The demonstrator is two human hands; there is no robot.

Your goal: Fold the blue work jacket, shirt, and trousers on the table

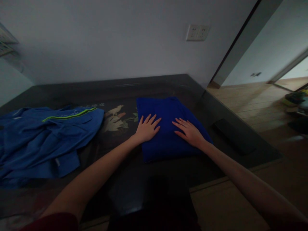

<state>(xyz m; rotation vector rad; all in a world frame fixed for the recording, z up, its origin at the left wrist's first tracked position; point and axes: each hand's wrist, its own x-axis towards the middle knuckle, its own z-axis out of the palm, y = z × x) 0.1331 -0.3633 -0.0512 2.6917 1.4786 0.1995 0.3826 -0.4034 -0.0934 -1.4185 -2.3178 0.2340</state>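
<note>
A dark blue folded garment (166, 144) lies flat on the dark tabletop (115, 173) in front of me. Resting on its left edge, my left hand (147, 129) is palm down with the fingers spread. My right hand (189, 132) lies on the right part of the same cloth, fingers stretched out and a ring on one of them. Neither hand grips the fabric. To the left sits a crumpled lighter blue work jacket (60, 134) with a yellow-green stripe, apart from my hands.
A flat black object (233, 136) lies on the table near its right edge. The white wall behind carries a double power socket (197, 32). Wooden floor (250, 102) shows on the right, with a dim pile of things (298, 102) beyond.
</note>
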